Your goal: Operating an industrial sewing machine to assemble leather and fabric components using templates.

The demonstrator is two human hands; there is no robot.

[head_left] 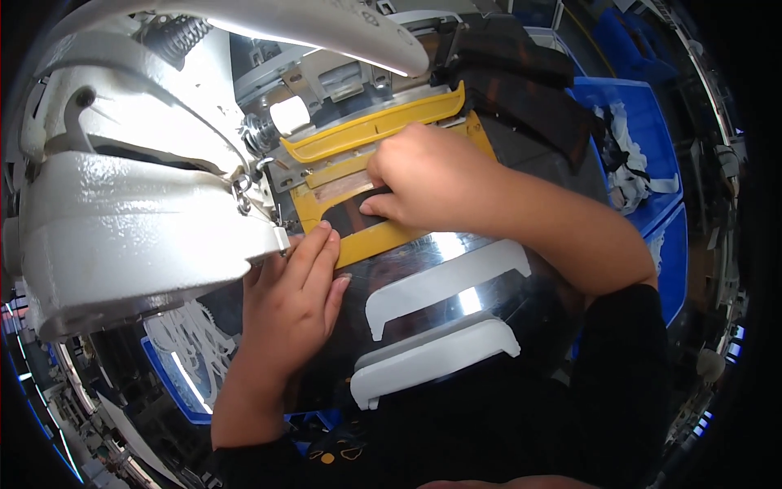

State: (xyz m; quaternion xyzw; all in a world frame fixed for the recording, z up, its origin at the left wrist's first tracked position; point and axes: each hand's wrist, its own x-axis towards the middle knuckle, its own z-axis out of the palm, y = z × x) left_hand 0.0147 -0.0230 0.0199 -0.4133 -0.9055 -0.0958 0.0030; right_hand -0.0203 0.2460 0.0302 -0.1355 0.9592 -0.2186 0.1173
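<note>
A flat yellow template frame (377, 247) lies on the machine bed, its raised yellow flap (383, 126) standing along the far side. Inside the frame is a dark fabric piece (342, 213) with a reddish-brown stripe. My right hand (432, 179) reaches over from the right, fingers curled and thumb on the fabric, gripping its edge; the fingertips are partly hidden. Stretched out, the fingers of my left hand (297, 281) rest at the frame's near left corner, their tips touching the fabric's edge. Close on the left looms the white head of a sewing machine (147, 220).
Two stacks of white curved strips, a farther one (448, 281) and a nearer one (436, 363), lie on the shiny surface before me. Dark fabric pieces (529, 114) are heaped at the far right. Blue bins stand right (660, 138) and lower left (167, 383), holding white scraps.
</note>
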